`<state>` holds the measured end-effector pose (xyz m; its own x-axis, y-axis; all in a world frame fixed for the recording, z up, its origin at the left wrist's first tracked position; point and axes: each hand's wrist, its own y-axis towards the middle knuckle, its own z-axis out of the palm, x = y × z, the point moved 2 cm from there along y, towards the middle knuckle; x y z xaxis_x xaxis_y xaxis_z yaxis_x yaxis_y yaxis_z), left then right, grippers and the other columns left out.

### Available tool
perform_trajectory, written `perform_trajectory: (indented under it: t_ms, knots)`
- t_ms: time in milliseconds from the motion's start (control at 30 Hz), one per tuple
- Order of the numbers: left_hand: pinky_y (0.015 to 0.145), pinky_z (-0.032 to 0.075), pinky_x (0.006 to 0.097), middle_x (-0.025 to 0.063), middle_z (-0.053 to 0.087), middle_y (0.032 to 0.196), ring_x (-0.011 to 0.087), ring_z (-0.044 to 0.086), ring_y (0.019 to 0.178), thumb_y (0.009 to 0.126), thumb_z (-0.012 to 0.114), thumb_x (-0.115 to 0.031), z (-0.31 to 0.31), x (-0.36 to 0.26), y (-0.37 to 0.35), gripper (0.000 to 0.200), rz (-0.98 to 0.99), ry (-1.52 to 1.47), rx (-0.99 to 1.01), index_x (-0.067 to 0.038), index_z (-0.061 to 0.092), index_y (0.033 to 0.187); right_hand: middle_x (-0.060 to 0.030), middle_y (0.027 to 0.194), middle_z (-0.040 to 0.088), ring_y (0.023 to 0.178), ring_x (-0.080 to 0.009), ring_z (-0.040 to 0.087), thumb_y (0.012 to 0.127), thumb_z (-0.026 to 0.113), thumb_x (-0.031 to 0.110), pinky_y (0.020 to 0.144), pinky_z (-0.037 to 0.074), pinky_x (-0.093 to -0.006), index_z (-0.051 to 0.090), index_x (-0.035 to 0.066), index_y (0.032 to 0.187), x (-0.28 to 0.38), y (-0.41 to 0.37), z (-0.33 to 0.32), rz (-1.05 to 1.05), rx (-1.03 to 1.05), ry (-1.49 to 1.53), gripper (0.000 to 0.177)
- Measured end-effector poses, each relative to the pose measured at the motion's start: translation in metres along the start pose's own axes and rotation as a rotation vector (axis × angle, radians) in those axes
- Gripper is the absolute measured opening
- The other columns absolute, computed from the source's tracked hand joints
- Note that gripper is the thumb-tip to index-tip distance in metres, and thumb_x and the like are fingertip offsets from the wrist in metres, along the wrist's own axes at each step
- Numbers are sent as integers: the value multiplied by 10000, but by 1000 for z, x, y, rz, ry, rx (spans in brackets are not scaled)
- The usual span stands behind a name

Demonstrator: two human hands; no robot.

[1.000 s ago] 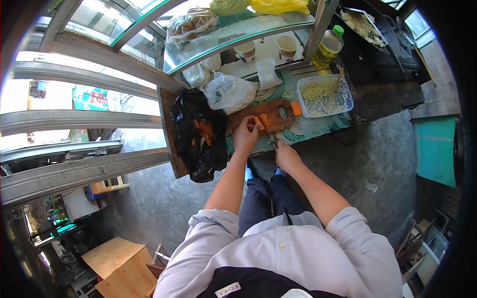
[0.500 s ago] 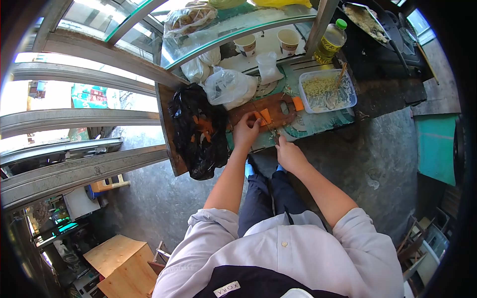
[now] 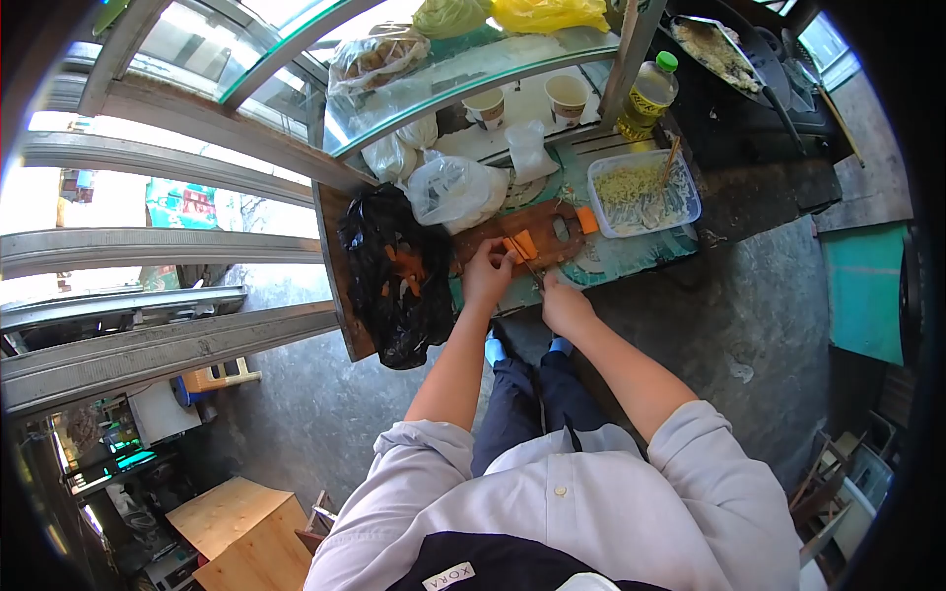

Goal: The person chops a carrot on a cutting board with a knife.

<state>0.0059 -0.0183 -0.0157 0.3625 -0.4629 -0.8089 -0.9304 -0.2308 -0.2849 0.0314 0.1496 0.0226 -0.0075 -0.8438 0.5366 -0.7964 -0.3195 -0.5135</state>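
A brown wooden cutting board (image 3: pixel 542 219) with a handle hole lies on the counter. My left hand (image 3: pixel 487 276) is closed, fingertips pressing an orange carrot piece (image 3: pixel 523 245) onto the board. My right hand (image 3: pixel 569 307) is wrapped round a knife (image 3: pixel 535 272), whose thin blade points toward the carrot beside my left fingers. Most of the knife's handle is hidden in my fist. Another carrot chunk (image 3: pixel 587 219) sits at the right end of the board. Left of the board is a black plastic bag (image 3: pixel 394 315) with orange peelings on it.
A clear plastic tub (image 3: pixel 645 192) of shredded food stands right of the board, with a yellow oil bottle (image 3: pixel 648 97) behind it. White plastic bags (image 3: pixel 456 192) lie behind the board. Above them a glass case (image 3: pixel 473 84) holds paper cups (image 3: pixel 566 98).
The view has shifted slightly. My right hand and the knife have moved a little closer to my left hand, which still presses on the carrot.
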Motion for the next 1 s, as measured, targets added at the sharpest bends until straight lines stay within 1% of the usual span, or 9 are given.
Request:
perform_trajectory:
  t_ms: [33, 167, 233, 300, 367, 433, 767, 867, 1000]
  knots:
    - [678, 506, 359, 72, 701, 795, 232, 679, 749, 828, 687, -286, -1, -2, -1, 385, -58, 12, -1, -98, 605, 1154, -284, 884, 639, 878, -440, 627, 914, 447, 144, 769, 480, -528, 464, -39, 1065, -4, -4, 1, 11, 0, -13, 238]
    - [674, 507, 353, 70, 698, 792, 216, 677, 705, 832, 686, -294, -6, -10, -3, 390, -62, 13, 15, -94, 599, 1156, -280, 877, 641, 861, -442, 629, 930, 448, 181, 759, 483, -526, 460, -28, 1050, -18, -33, 2, 75, 39, 12, 241]
    - [634, 509, 331, 62, 696, 786, 185, 672, 655, 836, 687, -289, -8, -16, -6, 385, -106, -85, 57, -91, 598, 1154, -280, 868, 641, 849, -446, 629, 934, 452, 191, 748, 485, -528, 458, -25, 1043, -18, -34, -3, 62, 25, 13, 242]
    - [610, 507, 319, 60, 694, 779, 173, 667, 635, 839, 685, -279, -6, -13, -4, 379, -90, -98, 55, -90, 596, 1156, -280, 859, 641, 838, -450, 628, 937, 455, 202, 738, 486, -531, 455, -21, 1035, -18, -31, -5, 45, 12, 14, 243]
    - [586, 506, 307, 58, 693, 772, 160, 662, 615, 843, 683, -269, -6, -8, -3, 374, -78, -104, 48, -88, 595, 1158, -282, 844, 639, 817, -456, 626, 939, 456, 202, 715, 485, -540, 452, -20, 1026, -11, -25, -6, -44, -105, 89, 238]
    - [563, 503, 297, 60, 692, 762, 156, 661, 612, 845, 682, -247, -5, -6, -2, 367, -48, -29, 27, -79, 593, 1158, -281, 839, 639, 813, -456, 625, 938, 455, 195, 715, 483, -542, 452, -21, 1035, -5, -22, -5, -35, -89, 79, 237]
    - [559, 501, 298, 58, 691, 749, 157, 656, 588, 845, 683, -248, -6, -9, -2, 351, -39, -68, 22, -60, 590, 1126, -282, 876, 637, 848, -443, 627, 928, 445, 160, 736, 485, -522, 450, -49, 1088, 0, -14, 11, 15, -45, 76, 263]
    - [547, 516, 264, 72, 683, 807, 134, 647, 631, 871, 654, -195, -8, -13, -4, 334, -75, -83, 98, -45, 557, 1153, -281, 885, 637, 878, -440, 623, 922, 452, 162, 754, 481, -523, 451, -56, 1097, -2, -2, 6, 9, 28, 40, 280]
    - [544, 512, 259, 69, 684, 807, 130, 640, 614, 871, 652, -198, -6, -14, -5, 332, -74, -102, 78, -48, 558, 1151, -297, 808, 625, 806, -454, 626, 919, 481, 162, 705, 493, -520, 434, -57, 1035, -12, -1, 17, -67, -74, 54, 253]
